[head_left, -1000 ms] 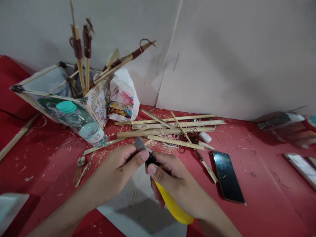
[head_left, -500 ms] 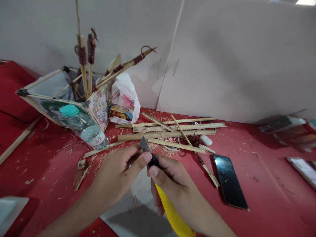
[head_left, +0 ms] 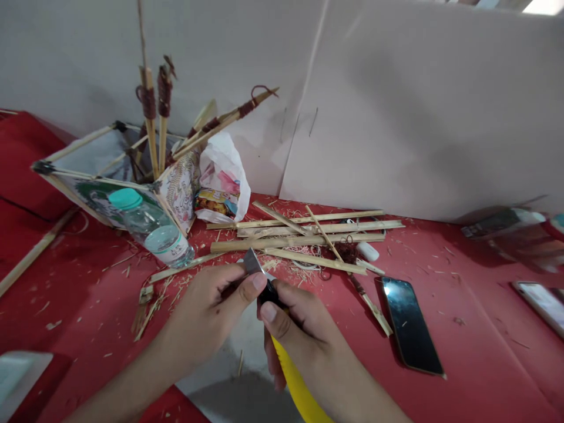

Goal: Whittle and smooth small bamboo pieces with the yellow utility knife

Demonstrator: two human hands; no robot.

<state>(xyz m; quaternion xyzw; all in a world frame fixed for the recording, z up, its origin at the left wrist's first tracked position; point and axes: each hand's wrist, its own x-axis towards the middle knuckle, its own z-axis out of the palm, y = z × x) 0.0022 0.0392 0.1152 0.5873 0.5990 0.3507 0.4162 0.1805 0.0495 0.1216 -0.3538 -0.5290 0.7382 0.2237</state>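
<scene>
In the middle, my right hand (head_left: 299, 323) is closed around a knife with a black grip (head_left: 269, 292) and a short metal blade (head_left: 254, 262). A long yellow piece (head_left: 297, 382) runs down from under that hand, and I cannot tell whether it belongs to the knife. My left hand (head_left: 211, 311) is closed beside the blade, its thumb pressed at the blade's base. What its curled fingers hold is hidden. Below both hands lies a grey-white sheet (head_left: 238, 382). Just beyond them is a pile of split bamboo strips (head_left: 299, 241).
A plastic bottle (head_left: 152, 229) with a teal cap leans by a paper-sided frame box (head_left: 99, 200) holding bound sticks (head_left: 164, 106). Behind it stands a white plastic bag (head_left: 224, 176). To the right lies a phone (head_left: 412, 326). Shavings litter the red tabletop (head_left: 476, 352).
Both hands and the knife have shifted slightly left. The blade has turned a little, showing more of its flat face. Objects on the table stay put.
</scene>
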